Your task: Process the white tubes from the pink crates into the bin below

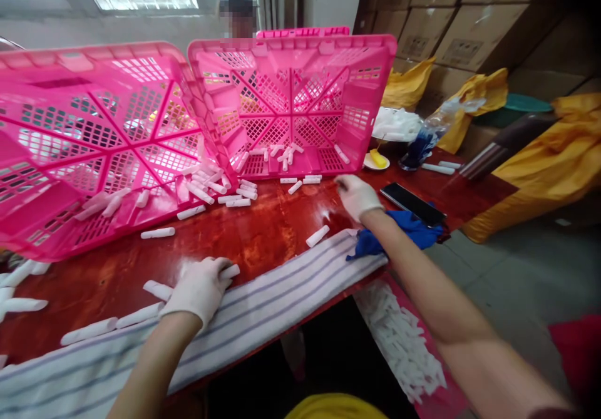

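Note:
My left hand (pixel 200 289), in a white glove, is closed around a short white tube (pixel 230 272) at the edge of the striped towel (pixel 282 287). Close by it on the red tabletop lie more white tubes (pixel 139 314). My right hand (pixel 358 197), gloved as well, is above the table in front of the right-hand pink basket (pixel 366 93). Its fingers are curled together, and whatever may be in them is hidden. A single loose tube (pixel 318 236) lies between my hands, against the towel.
A second pink basket (pixel 126 146) stands tipped on its side at left, tubes spilling from it. At right are a phone (pixel 413 203), a blue cloth (pixel 399 234), a small dish (pixel 377 161) and a bottle (pixel 417 146). Below sits a tub of tubes (pixel 406 344). A person (pixel 237 9) is behind the baskets.

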`<state>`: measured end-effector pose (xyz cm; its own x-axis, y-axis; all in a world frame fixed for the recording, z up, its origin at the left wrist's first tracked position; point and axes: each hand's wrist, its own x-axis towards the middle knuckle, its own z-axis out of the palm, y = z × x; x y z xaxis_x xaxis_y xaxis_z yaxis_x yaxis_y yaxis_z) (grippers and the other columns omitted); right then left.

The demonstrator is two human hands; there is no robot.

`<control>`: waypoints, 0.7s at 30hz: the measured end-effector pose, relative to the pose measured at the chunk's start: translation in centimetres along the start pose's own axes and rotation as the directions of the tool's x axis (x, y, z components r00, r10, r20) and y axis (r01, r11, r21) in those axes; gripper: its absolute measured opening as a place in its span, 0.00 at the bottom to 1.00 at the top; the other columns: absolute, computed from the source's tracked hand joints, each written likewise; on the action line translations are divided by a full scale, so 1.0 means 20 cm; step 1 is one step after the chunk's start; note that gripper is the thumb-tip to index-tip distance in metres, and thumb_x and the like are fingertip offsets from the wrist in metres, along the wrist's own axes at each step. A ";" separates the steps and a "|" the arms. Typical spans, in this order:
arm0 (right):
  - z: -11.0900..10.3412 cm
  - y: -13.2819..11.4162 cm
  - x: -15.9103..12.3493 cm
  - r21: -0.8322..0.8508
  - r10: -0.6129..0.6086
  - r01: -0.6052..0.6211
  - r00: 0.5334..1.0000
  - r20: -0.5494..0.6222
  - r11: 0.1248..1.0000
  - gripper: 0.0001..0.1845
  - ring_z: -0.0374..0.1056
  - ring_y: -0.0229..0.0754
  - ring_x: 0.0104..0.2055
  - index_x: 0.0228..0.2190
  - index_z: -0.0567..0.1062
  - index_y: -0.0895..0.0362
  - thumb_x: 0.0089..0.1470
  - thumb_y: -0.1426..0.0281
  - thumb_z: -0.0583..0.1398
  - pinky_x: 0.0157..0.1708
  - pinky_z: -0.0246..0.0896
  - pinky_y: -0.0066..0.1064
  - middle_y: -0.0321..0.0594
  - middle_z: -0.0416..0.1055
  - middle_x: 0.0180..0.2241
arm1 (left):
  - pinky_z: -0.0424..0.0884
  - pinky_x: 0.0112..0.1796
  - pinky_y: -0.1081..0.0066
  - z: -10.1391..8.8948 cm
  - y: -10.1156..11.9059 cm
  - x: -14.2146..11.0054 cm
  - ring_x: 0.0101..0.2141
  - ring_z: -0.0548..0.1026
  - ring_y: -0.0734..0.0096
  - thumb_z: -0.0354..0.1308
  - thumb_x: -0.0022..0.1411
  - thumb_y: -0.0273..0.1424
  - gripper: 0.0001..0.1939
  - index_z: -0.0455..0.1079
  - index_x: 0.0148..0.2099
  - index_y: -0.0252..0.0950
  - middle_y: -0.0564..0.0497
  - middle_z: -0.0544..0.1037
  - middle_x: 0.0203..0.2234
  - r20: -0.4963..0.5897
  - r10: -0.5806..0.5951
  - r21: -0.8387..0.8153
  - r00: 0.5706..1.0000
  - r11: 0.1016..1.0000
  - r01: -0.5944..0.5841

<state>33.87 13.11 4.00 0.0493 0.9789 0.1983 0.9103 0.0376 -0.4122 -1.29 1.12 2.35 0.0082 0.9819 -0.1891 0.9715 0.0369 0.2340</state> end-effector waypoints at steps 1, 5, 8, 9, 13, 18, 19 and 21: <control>0.05 -0.04 0.13 -0.086 0.004 0.002 0.998 0.070 0.996 0.19 0.65 0.43 0.49 0.50 0.67 0.54 0.58 0.69 0.50 0.48 0.58 0.30 0.42 0.67 0.51 | 0.63 0.46 0.61 0.02 0.01 0.01 0.40 0.72 0.59 0.48 0.60 0.38 0.17 0.73 0.46 0.41 0.45 0.75 0.39 -0.021 0.051 0.001 0.998 0.999 -0.051; 0.19 -0.16 0.44 -0.142 -0.051 0.083 0.975 0.215 0.986 0.14 0.67 0.48 0.46 0.41 0.74 0.61 0.55 0.68 0.56 0.46 0.58 0.34 0.52 0.72 0.43 | 0.64 0.43 0.64 0.08 0.05 0.06 0.39 0.72 0.61 0.47 0.61 0.37 0.17 0.72 0.46 0.39 0.44 0.74 0.37 -0.045 0.126 -0.083 0.991 0.988 -0.130; 0.25 -0.20 0.43 -0.130 -0.089 0.130 0.955 0.282 0.983 0.14 0.68 0.48 0.44 0.41 0.73 0.60 0.56 0.66 0.56 0.44 0.58 0.35 0.53 0.72 0.41 | 0.66 0.40 0.66 0.08 0.09 0.07 0.36 0.73 0.63 0.51 0.59 0.40 0.16 0.70 0.45 0.38 0.47 0.75 0.35 -0.115 -0.017 -0.360 0.993 0.932 -0.025; 0.26 -0.20 0.39 -0.130 -0.102 0.145 0.951 0.293 0.981 0.15 0.68 0.47 0.43 0.43 0.72 0.58 0.57 0.65 0.55 0.44 0.59 0.35 0.51 0.72 0.42 | 0.67 0.39 0.67 0.07 0.12 0.07 0.35 0.73 0.65 0.53 0.58 0.40 0.17 0.67 0.47 0.38 0.48 0.75 0.35 -0.136 -0.072 -0.510 0.988 0.860 -0.008; 0.20 -0.27 0.09 0.279 -0.176 0.127 0.972 0.157 0.952 0.16 0.68 0.40 0.34 0.45 0.66 0.53 0.57 0.61 0.53 0.36 0.61 0.30 0.39 0.71 0.35 | 0.69 0.36 0.72 0.05 0.24 0.05 0.31 0.73 0.74 0.63 0.50 0.38 0.27 0.63 0.51 0.33 0.51 0.74 0.33 -0.008 -0.082 -0.980 0.997 0.198 0.008; 0.11 -0.44 -0.33 0.972 -0.053 -0.094 0.993 0.108 0.214 0.21 0.64 0.32 0.23 0.35 0.58 0.53 0.43 0.65 0.64 0.21 0.57 0.24 0.29 0.63 0.26 | 0.70 0.35 0.76 0.05 0.42 -0.01 0.28 0.74 0.77 0.70 0.41 0.32 0.28 0.67 0.45 0.30 0.51 0.74 0.30 0.172 -0.043 -0.948 0.984 -0.278 0.153; 0.10 -0.47 -0.38 0.982 -0.008 -0.127 0.992 0.129 0.139 0.21 0.63 0.32 0.23 0.34 0.58 0.53 0.42 0.66 0.64 0.20 0.56 0.23 0.29 0.63 0.27 | 0.70 0.34 0.76 0.06 0.45 -0.03 0.28 0.74 0.77 0.71 0.39 0.32 0.29 0.67 0.44 0.30 0.51 0.73 0.30 0.187 -0.048 -0.934 0.981 -0.318 0.163; 0.11 -0.50 -0.44 0.985 0.080 -0.151 0.986 0.144 0.082 0.22 0.61 0.31 0.22 0.33 0.58 0.53 0.40 0.66 0.65 0.19 0.56 0.23 0.29 0.63 0.27 | 0.70 0.32 0.76 0.08 0.50 -0.07 0.26 0.73 0.78 0.72 0.39 0.33 0.28 0.67 0.43 0.30 0.51 0.73 0.29 0.199 -0.034 -0.921 0.979 -0.347 0.175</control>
<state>23.45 4.65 4.43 0.0620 0.9975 0.0344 -0.3377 0.0534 -0.9397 8.73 -0.17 3.31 0.0217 0.9234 -0.3832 -0.5540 0.3302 0.7642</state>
